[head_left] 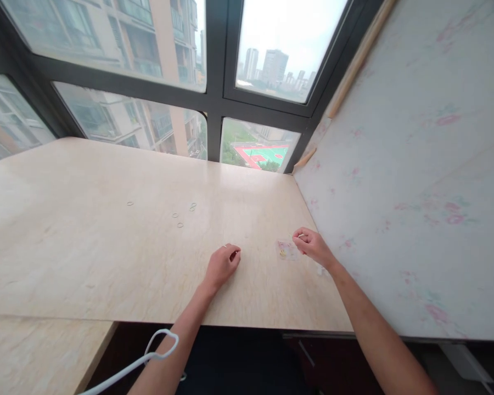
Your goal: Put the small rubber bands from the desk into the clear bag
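Observation:
My left hand [223, 264] rests near the middle of the stone-patterned counter [247, 291], its fingers curled closed; whatever they hold, if anything, is hidden. Farther right, my right hand [310, 245] is pinched closed above the counter, with something too small to make out at its fingertips. Just left of it lies a small clear plastic bag [286, 249] with tiny yellow and pinkish bits showing. Several thin rings lie beyond my left hand, among them one ring [180, 225] nearer me and one ring [130, 203] off to the left.
A wall with flowered paper [415, 192] borders the counter on the right. Dark-framed windows [214, 104] rise along its far edge. A white cable [127, 373] loops by my left forearm at the counter's front edge. Small whitish scraps [321, 271] lie beneath my right wrist.

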A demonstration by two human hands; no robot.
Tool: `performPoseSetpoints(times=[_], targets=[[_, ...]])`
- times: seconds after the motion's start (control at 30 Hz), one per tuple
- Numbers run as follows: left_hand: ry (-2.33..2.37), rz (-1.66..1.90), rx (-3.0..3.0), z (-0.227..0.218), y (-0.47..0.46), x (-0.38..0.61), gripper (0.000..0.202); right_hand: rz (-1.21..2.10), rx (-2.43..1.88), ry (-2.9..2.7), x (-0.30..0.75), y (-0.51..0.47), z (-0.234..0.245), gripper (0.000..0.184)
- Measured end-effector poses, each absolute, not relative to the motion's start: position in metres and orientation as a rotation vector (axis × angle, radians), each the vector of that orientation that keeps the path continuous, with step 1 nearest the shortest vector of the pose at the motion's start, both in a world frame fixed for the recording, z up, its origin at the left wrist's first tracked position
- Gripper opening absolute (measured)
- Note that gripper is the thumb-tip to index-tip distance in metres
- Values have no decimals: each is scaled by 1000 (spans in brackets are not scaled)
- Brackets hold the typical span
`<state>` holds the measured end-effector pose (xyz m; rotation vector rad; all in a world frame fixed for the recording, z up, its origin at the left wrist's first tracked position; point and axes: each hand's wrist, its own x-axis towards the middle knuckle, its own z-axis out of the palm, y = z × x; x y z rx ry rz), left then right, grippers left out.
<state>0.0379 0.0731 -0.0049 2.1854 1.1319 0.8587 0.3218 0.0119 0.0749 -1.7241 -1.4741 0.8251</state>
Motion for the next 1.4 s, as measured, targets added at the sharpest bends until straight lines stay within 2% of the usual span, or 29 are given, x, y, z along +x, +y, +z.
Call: performPoseSetpoints(times=[0.27,0.5,0.7,1.0,1.2,1.4], targets=[[1145,849,2189,-4,71,37,15,746,-1843,-1629,345,-18,56,19],[1162,821,2218,1,70,38,17,497,-1797,-1349,331,-45,35,27],[1164,915,2136,0,70,36,16,497,-1766,-1437,299,-76,6,28],[1432,1005,2108,5,112,-27,16,662,-1756,-1226,305,-75,0,33],[1878,663,2172,20,162,-89,22,597,-1781,-1305,307,-76,-5,35],[1790,262,2406,27,178,-99,25,572,-1779,-1278,308,-77,-4,38]])
